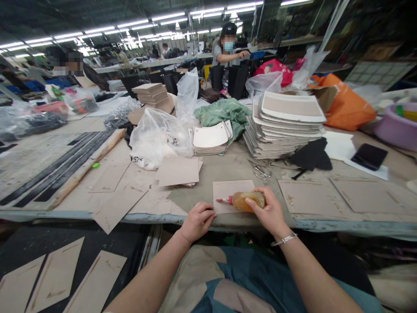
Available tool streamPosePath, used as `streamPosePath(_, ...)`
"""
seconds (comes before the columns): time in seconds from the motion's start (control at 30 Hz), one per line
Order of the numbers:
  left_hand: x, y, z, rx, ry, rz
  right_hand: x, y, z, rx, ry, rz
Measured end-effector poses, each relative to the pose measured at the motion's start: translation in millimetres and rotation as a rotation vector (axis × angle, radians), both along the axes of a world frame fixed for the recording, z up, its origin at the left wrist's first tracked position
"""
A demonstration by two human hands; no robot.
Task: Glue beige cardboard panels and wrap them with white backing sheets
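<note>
HIDDEN: card (pixel 224 187), at worktop (pixel 224 169) front edge, lay partly covered by glue-like bottle (pixel 246 201); three boards (pixel 55 278) below front-left edge, cut off | WRITING: clear bag (pixel 156 139), black marks, illegible | COUNT: one bottle, two streaked boards (pixel 306 198) front-right | GRIP: right hand (pixel 269 211) clasped bottle above card; left hand (pixel 198 221) curled at card's near-left corner, pinch could not be told
</note>
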State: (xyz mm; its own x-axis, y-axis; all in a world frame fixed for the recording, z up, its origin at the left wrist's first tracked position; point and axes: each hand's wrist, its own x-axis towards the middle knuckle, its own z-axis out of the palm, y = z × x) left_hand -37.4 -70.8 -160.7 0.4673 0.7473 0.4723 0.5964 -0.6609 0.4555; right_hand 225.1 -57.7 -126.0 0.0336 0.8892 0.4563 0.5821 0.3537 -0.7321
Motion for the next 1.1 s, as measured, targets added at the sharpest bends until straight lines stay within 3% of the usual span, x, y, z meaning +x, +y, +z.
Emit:
streamPosePath(0.3, 1, -1, -0.9, 0.008, -0.006, 0.0, 12, -7, 9.8, -0.158, 0.0, 0.097)
streamPosePath(0.57, 1, -2, -0.4, 0.004, -0.032, -0.012, -4, 13, -2.9, -0.05, 0.069, -0.097)
streamPosePath(0.87, 1, -3, 2.5, 0.012, -0.033, -0.011, 9, -4, 10.3, -0.297, 0.094, 0.097)
streamPosePath(0.97, 2, -3, 3.3, 0.019, -0.032, -0.016, 4, 5, 4.0, -0.259, 0.103, 0.044)
streamPosePath(1.1, 1, -2, 0.7, 0.016, -0.032, -0.028, -3, 18, -7.4, -0.113, 0.13, -0.136)
